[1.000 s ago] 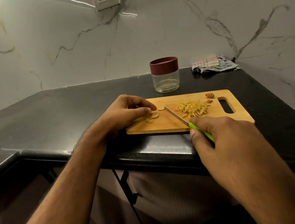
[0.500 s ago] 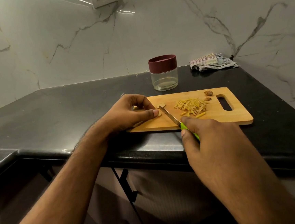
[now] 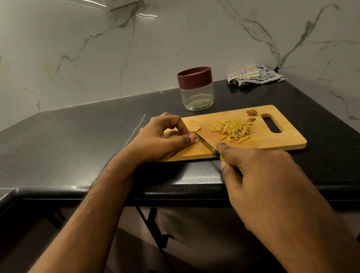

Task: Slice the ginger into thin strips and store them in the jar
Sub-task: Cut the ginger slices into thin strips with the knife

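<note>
- Left hand point(image 3: 164, 137) fingers curl, pinning a ginger slice point(image 3: 194, 140) near the board point(image 3: 284, 142)'s left edge, steadying it.
- Right hand point(image 3: 263, 179) fingers grip the knife point(image 3: 207, 143), blade beside that slice.
- Strips point(image 3: 231, 128) piled mid-board, clear of cutting; jar point(image 3: 195, 89) waits lidded behind.

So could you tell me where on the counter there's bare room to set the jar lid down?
Left of the cutting board, the counter is bare back to the wall. A smaller gap lies between jar and cloth. The board itself is crowded.
</note>
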